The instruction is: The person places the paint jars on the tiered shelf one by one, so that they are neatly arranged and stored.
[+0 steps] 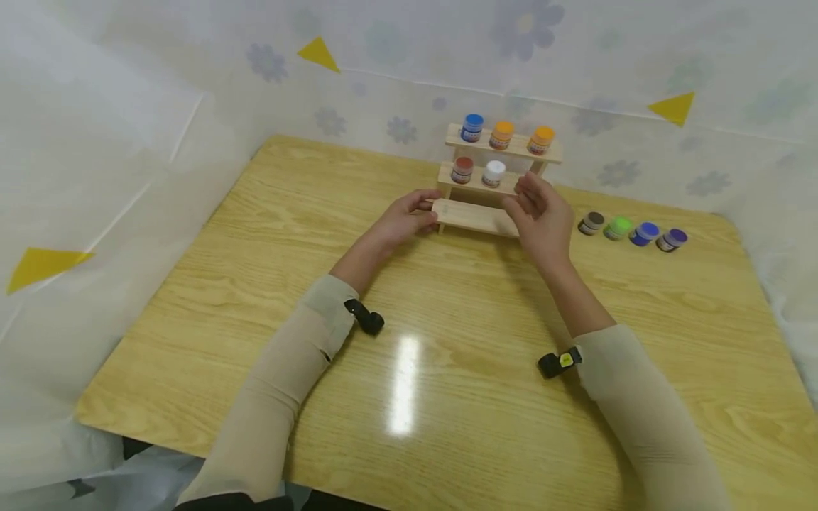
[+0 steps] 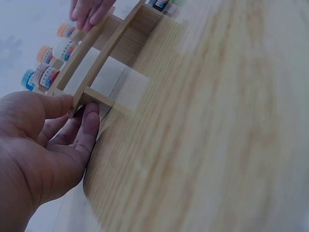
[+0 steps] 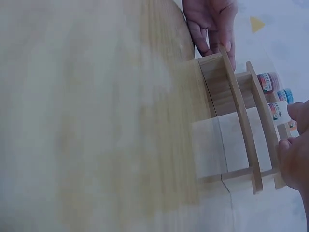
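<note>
A three-tier wooden rack point(image 1: 476, 216) stands at the back of the table. Its top shelf carries a blue-lidded jar point(image 1: 472, 128) and two orange-lidded jars point(image 1: 502, 135). The middle shelf carries a red-lidded jar point(image 1: 462, 169) and a white-lidded jar point(image 1: 493, 173). The bottom shelf is bare. My left hand point(image 1: 422, 213) pinches the left end of the bottom shelf, thumb on top point(image 2: 65, 104). My right hand point(image 1: 527, 199) hovers at the rack's right side beside the white jar, fingers relaxed and holding nothing.
Right of the rack, a row of jars sits on the wooden table point(image 1: 447, 341): brown point(image 1: 591, 223), green point(image 1: 618, 228), blue point(image 1: 644, 233) and purple point(image 1: 672, 240). White flowered sheeting surrounds the table on three sides.
</note>
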{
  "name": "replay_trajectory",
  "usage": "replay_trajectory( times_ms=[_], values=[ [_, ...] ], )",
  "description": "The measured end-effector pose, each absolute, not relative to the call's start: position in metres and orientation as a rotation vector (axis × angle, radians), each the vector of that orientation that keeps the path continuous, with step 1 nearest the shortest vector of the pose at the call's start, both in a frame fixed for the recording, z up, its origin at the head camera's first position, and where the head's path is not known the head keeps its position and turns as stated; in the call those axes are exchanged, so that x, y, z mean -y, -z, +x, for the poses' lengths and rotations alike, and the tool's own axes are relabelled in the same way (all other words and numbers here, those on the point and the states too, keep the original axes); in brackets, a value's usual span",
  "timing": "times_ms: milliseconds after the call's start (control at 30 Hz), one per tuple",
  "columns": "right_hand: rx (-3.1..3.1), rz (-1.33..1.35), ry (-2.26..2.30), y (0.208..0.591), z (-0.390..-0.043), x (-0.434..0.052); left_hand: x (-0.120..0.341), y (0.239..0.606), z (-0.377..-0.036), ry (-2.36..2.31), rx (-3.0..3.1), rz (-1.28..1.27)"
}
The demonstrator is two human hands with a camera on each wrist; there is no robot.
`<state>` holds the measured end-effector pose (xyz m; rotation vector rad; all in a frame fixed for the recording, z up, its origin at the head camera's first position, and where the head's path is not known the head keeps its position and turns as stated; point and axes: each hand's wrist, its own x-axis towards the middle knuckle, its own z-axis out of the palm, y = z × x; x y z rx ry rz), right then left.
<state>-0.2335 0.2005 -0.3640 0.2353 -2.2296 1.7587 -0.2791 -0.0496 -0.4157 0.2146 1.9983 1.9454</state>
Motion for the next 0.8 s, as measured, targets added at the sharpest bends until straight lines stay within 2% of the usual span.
replay_trajectory(
  times_ms=[333, 667, 800],
  values=[
    [2.129, 0.042, -1.941, 0.380, -0.208, -0.244, 0.051, 0.415, -0.279, -1.928, -1.993, 0.213],
    [2.021, -0.436, -2.082, 0.399, -0.198, -0.287, 0.057, 0.419, -0.283, -1.923, -1.995, 0.221],
    [2.052, -0.534, -1.996, 0.409, -0.203, -0.302, 0.060, 0.418, -0.282, -1.903, -1.996, 0.208]
  ],
)
